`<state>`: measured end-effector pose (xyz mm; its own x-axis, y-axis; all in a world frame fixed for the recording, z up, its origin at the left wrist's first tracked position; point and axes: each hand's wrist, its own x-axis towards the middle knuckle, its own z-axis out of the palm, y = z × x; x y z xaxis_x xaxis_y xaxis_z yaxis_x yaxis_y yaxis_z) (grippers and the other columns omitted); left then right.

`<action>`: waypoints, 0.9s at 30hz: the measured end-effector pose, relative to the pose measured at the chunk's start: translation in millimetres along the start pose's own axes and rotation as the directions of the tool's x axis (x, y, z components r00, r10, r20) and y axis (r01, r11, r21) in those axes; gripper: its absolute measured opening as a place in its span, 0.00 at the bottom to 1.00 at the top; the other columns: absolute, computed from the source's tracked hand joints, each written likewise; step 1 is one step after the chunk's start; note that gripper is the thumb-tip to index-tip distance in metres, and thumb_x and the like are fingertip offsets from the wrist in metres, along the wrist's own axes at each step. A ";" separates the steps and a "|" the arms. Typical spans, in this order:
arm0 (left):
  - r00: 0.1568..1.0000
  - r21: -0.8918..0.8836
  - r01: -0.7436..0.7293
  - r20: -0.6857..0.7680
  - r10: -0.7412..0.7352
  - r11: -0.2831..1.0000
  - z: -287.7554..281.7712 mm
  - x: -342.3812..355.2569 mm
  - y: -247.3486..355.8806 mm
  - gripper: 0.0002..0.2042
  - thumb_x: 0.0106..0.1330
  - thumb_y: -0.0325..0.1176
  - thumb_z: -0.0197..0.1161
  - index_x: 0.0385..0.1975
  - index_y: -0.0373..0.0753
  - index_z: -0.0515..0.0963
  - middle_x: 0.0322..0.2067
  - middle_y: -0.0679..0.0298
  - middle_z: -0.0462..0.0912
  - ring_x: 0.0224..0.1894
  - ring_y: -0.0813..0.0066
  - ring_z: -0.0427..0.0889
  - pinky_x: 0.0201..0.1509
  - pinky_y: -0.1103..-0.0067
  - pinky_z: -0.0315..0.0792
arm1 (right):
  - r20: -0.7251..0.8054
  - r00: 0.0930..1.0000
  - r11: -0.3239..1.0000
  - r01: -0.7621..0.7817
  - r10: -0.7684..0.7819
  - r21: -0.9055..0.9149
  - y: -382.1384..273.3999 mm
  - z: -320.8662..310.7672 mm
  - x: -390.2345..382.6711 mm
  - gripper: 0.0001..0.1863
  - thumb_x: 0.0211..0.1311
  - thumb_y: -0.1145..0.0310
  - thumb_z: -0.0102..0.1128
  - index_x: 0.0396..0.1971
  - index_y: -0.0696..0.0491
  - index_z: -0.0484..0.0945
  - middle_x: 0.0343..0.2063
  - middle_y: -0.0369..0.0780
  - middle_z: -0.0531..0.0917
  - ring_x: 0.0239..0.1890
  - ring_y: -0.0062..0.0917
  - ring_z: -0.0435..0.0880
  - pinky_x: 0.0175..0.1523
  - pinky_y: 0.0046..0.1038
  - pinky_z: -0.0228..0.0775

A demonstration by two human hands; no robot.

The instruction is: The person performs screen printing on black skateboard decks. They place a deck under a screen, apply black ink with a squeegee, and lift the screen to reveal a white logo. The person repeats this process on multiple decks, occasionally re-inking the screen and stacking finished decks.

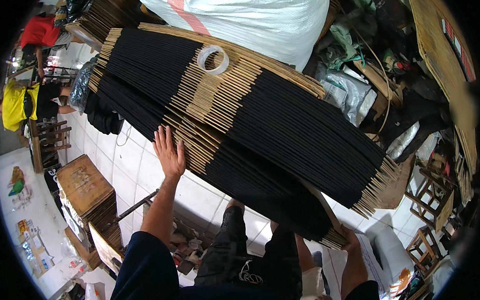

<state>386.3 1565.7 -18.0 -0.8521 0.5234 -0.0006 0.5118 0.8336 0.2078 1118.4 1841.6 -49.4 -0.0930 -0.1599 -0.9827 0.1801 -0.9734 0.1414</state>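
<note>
Long rows of thin wooden sticks with black coated lengths [308, 137] lie on wooden boards [296, 81], forming two layers across the middle. A roll of clear tape [214, 70] rests on the bare sticks in the middle. My left hand [167, 151] lies with fingers stretched out on the near edge of the lower layer, beside its pale stick ends. At the lower right end, my right hand [350, 244] grips the edge of the lower board [331, 210], partly hidden under it.
A large white woven sack [246, 17] sits behind. Stacked wooden boards [83, 192] stand at left, wooden stools [429, 199] at right, plastic and cloth clutter [344, 93] behind the sticks. A person in yellow [19, 105] and another in red [40, 32] are at far upper left.
</note>
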 end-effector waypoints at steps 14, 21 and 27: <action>0.999 0.047 0.002 0.037 -0.004 0.999 -6.3 -19.6 -14.7 0.32 0.80 0.51 0.43 0.80 0.44 0.53 0.80 0.53 0.47 0.83 0.50 0.40 0.82 0.50 0.31 | 0.011 0.860 0.803 0.472 -0.511 0.363 78.0 41.1 -45.7 0.32 0.75 0.40 0.47 0.67 0.46 0.75 0.62 0.42 0.81 0.62 0.43 0.80 0.65 0.52 0.74; 1.000 0.016 -0.003 0.021 0.003 1.000 -6.7 -30.7 -22.7 0.32 0.80 0.51 0.44 0.79 0.44 0.53 0.80 0.54 0.47 0.83 0.50 0.40 0.82 0.51 0.31 | 0.122 0.938 0.933 0.298 -0.326 0.199 75.7 31.4 -63.8 0.30 0.72 0.45 0.48 0.66 0.46 0.75 0.64 0.45 0.79 0.67 0.44 0.76 0.69 0.57 0.66; 1.000 0.013 0.017 0.021 -0.017 1.000 -9.2 -43.4 -34.5 0.33 0.78 0.53 0.45 0.79 0.46 0.54 0.81 0.54 0.47 0.83 0.51 0.39 0.82 0.51 0.30 | 0.224 0.899 0.847 0.237 -0.377 0.475 89.6 49.8 -65.5 0.39 0.68 0.36 0.55 0.72 0.44 0.69 0.68 0.44 0.75 0.67 0.44 0.76 0.69 0.53 0.69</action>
<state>404.6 1512.6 -16.1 -0.8584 0.5124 -0.0244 0.4986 0.8446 0.1949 1091.9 1756.7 33.6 -0.3710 0.1868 -0.9096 -0.3346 -0.9406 -0.0567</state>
